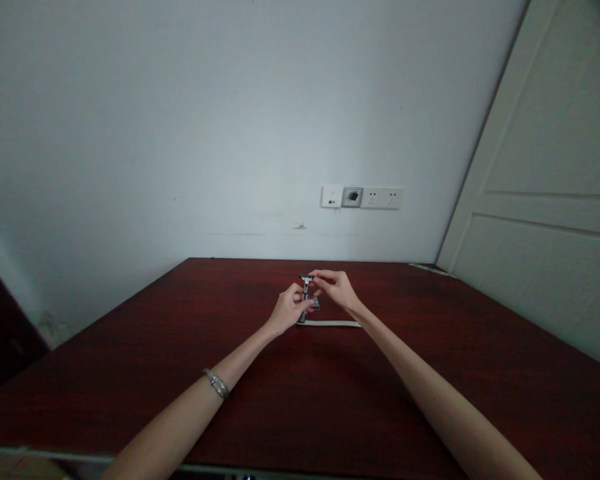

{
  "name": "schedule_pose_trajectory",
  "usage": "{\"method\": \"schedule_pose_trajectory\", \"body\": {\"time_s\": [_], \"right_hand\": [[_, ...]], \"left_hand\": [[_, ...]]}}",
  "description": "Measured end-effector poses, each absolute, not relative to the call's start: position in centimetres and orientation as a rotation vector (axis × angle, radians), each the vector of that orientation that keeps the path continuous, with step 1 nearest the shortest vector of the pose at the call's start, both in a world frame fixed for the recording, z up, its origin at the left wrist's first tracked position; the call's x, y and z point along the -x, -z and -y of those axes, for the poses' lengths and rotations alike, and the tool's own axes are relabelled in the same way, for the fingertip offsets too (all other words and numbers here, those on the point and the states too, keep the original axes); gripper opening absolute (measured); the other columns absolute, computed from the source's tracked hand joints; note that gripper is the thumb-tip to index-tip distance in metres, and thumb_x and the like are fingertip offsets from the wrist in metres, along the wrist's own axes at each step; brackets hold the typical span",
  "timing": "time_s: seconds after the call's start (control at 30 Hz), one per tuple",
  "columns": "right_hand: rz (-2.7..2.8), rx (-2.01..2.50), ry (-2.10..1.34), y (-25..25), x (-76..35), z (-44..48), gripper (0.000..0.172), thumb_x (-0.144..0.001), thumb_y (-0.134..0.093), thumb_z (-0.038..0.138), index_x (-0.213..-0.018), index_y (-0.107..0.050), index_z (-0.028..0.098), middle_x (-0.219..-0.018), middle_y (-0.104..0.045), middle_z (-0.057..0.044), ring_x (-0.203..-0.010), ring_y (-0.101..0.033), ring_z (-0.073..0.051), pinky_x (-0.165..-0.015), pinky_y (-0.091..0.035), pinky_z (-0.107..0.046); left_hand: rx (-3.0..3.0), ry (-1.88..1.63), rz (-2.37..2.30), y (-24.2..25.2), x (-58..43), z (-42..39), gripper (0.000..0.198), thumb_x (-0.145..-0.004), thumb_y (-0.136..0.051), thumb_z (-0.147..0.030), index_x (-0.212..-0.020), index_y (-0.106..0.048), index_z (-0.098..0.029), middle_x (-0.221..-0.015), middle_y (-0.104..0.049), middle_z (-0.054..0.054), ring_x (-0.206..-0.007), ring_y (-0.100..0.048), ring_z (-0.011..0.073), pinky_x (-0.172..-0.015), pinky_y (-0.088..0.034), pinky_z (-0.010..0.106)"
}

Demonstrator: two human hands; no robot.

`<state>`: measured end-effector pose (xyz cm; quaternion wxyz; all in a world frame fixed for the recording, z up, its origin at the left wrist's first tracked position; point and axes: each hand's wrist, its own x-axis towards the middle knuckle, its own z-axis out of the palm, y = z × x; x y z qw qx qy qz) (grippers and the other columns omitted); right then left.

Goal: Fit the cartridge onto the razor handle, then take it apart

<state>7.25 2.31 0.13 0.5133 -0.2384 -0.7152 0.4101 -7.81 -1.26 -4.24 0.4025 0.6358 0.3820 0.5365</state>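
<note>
Two bare hands are brought together over the middle of a dark red-brown table (180,360), with a T-shaped razor (307,285) held between them. The razor is kept nearly upright, head uppermost, and its handle is grasped by the left hand (289,308), whose thumb and fingers are closed about it. The right end of the head is pinched between the thumb and forefinger of the right hand (336,288). A small grey piece (315,305) is seen at the tip of the left thumb, just right of the handle; by which hand it is borne cannot be told. Near the handle's lower end, a thin white strip (333,324) is seen stretched to the right, partly covered by the right forearm. A bracelet (216,383) is worn on the left forearm. Beyond the table, a row of socket plates (381,198) is set into a pale wall (230,133), and the right side is taken up by a panelled door (555,153).
</note>
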Motion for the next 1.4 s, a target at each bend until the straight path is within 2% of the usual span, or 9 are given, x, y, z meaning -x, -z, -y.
{"method": "schedule_pose_trajectory", "body": {"time_s": [0.5, 0.8, 0.9, 1.07, 1.17, 1.3, 1.4], "right_hand": [[1.695, 0.563, -1.021, -0.2, -7.3, -2.1, 0.025, -0.069, -0.060, 0.033, -0.081, -0.068, 0.012, -0.071, -0.064, -0.004, -0.065, -0.061, -0.015, -0.059, -0.055, -0.029], [1.672, 0.597, -1.035, 0.2, -7.1, -2.6, 0.031, -0.068, -0.061, 0.037, -0.085, -0.068, 0.012, -0.076, -0.066, -0.005, -0.068, -0.062, -0.017, -0.058, -0.056, -0.031], [1.623, 0.628, -1.048, 0.4, -7.1, -3.0, 0.036, -0.067, -0.063, 0.038, -0.090, -0.068, 0.011, -0.081, -0.068, -0.007, -0.073, -0.062, -0.019, -0.055, -0.056, -0.030], [1.515, 0.677, -1.020, 0.1, -7.5, -3.3, 0.043, -0.066, -0.065, 0.040, -0.100, -0.066, 0.014, -0.101, -0.065, -0.011, -0.086, -0.061, -0.022, -0.054, -0.055, -0.029], [1.510, 0.772, -0.981, -0.1, -7.7, -3.4, 0.040, -0.066, -0.064, 0.043, -0.089, -0.069, 0.011, -0.092, -0.067, -0.012, -0.079, -0.061, -0.021, -0.048, -0.053, -0.025], [1.700, 0.858, -0.997, -0.1, -7.3, -3.2, 0.038, -0.067, -0.061, 0.046, -0.071, -0.068, 0.009, -0.068, -0.066, -0.008, -0.057, -0.057, -0.013, -0.039, -0.045, -0.019], [1.871, 0.841, -1.065, -0.1, -6.6, -2.4, 0.039, -0.068, -0.060, 0.047, -0.073, -0.068, 0.010, -0.062, -0.063, -0.005, -0.049, -0.052, -0.010, -0.037, -0.042, -0.018]], "left_hand": [[-1.534, -1.360, -0.978, 3.2, 7.3, 2.4, 0.026, -0.068, -0.065, -0.026, -0.080, -0.044, -0.015, -0.070, -0.065, 0.003, -0.058, -0.065, 0.0160, -0.057, -0.051, 0.028], [-1.545, -1.373, -0.984, 3.5, 7.4, 2.0, 0.027, -0.068, -0.066, -0.028, -0.078, -0.044, -0.016, -0.068, -0.065, 0.003, -0.058, -0.065, 0.0162, -0.055, -0.050, 0.026], [-1.570, -1.376, -0.996, 3.7, 7.6, 1.6, 0.026, -0.069, -0.065, -0.028, -0.078, -0.044, -0.016, -0.068, -0.065, 0.003, -0.060, -0.066, 0.0175, -0.056, -0.051, 0.027], [-1.544, -1.438, -1.006, 3.0, 8.4, 1.1, 0.027, -0.070, -0.065, -0.032, -0.080, -0.047, -0.015, -0.070, -0.065, 0.004, -0.063, -0.066, 0.0190, -0.056, -0.051, 0.028], [-1.474, -1.481, -1.011, 2.0, 9.2, 0.5, 0.027, -0.072, -0.062, -0.035, -0.084, -0.049, -0.014, -0.079, -0.067, 0.008, -0.067, -0.066, 0.0195, -0.058, -0.051, 0.028], [-1.449, -1.492, -1.044, 0.5, 10.2, -0.4, 0.028, -0.076, -0.056, -0.039, -0.087, -0.053, -0.013, -0.087, -0.067, 0.013, -0.082, -0.065, 0.0223, -0.057, -0.049, 0.024], [-1.444, -1.481, -1.061, -0.2, 10.5, -1.1, 0.029, -0.078, -0.054, -0.039, -0.090, -0.055, -0.012, -0.088, -0.067, 0.014, -0.087, -0.064, 0.0239, -0.052, -0.046, 0.021]]}}
